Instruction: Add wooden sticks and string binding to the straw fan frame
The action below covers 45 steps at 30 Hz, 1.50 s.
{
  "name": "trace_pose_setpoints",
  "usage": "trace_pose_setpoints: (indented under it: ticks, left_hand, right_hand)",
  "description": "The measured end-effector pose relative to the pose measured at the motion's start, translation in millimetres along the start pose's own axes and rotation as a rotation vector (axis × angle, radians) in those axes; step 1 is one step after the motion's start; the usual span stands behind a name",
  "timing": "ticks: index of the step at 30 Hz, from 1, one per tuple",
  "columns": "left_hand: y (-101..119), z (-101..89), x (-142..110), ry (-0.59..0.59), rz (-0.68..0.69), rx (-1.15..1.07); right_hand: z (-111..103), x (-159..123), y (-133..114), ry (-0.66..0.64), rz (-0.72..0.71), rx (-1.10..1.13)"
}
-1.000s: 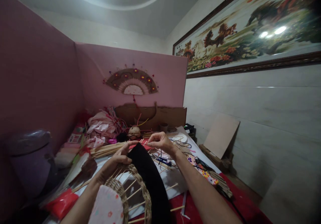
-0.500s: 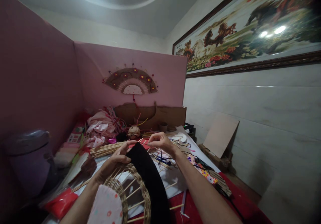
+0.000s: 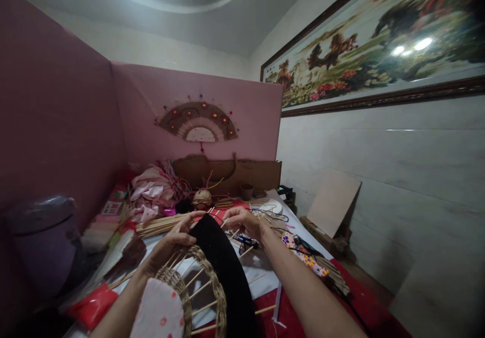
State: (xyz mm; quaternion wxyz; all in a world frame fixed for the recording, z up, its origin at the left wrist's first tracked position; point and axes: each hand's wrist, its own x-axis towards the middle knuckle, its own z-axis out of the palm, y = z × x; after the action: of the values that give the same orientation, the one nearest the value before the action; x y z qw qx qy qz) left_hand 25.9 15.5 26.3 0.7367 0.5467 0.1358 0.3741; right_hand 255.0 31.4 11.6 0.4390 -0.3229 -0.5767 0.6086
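A half-round fan frame tilts toward me, its wooden sticks (image 3: 204,307) spreading from a pale dotted centre (image 3: 161,310). Twine bands (image 3: 219,297) and a wide black band (image 3: 227,267) cross the sticks. My left hand (image 3: 176,239) grips the fan at its upper left edge, thumb on the near side and fingers behind. At the stick ends beyond the black band, my right hand (image 3: 242,220) is closed with fingertips pinched. A thin black cord (image 3: 241,248) hangs below that hand; the exact grip on it is partly hidden.
Bundled sticks (image 3: 161,225), pink cloth (image 3: 153,184) and a twine ball (image 3: 202,198) lie behind the fan. Flowered fabric (image 3: 316,266) is to the right, a red packet (image 3: 93,305) to the left. A finished fan (image 3: 199,121) hangs on the pink panel.
My right hand has moved slightly down and its fingers have curled lower around the stick ends. The fan and left hand have barely shifted.
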Motion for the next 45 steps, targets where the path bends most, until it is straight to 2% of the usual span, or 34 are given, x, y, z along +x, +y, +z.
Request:
trace_pose_setpoints:
  ticks: [5, 11, 18, 25, 33, 38, 45]
  left_hand:
    - [-0.9, 0.4, -0.6, 0.046, -0.010, -0.080]
    - [0.6, 4.6, -1.1, 0.103, -0.003, -0.120]
    - [-0.1, 0.8, 0.1, 0.066, -0.061, -0.091]
    - [-2.1, -4.1, 1.5, 0.060, -0.048, -0.042]
    - [-2.3, -6.9, -0.1, 0.091, -0.064, 0.030]
    - [-3.5, -4.3, 0.8, 0.043, -0.069, 0.002]
    - [-2.9, -2.8, 1.0, 0.035, -0.077, 0.003]
  right_hand:
    - [7.6, -2.8, -3.2, -0.036, 0.045, -0.062]
    - [8.8, -2.5, -3.7, 0.000, 0.032, -0.091]
    - [7.7, -1.0, -4.2, 0.026, 0.012, -0.075]
    - [5.4, -2.6, -6.8, 0.044, -0.026, -0.020]
    - [5.5, 0.0, -7.1, 0.112, -0.178, 0.024]
    - [8.3, 3.0, -9.7, 0.217, -0.288, 0.045]
    - [13.0, 2.5, -14.8, 0.253, -0.301, 0.042]
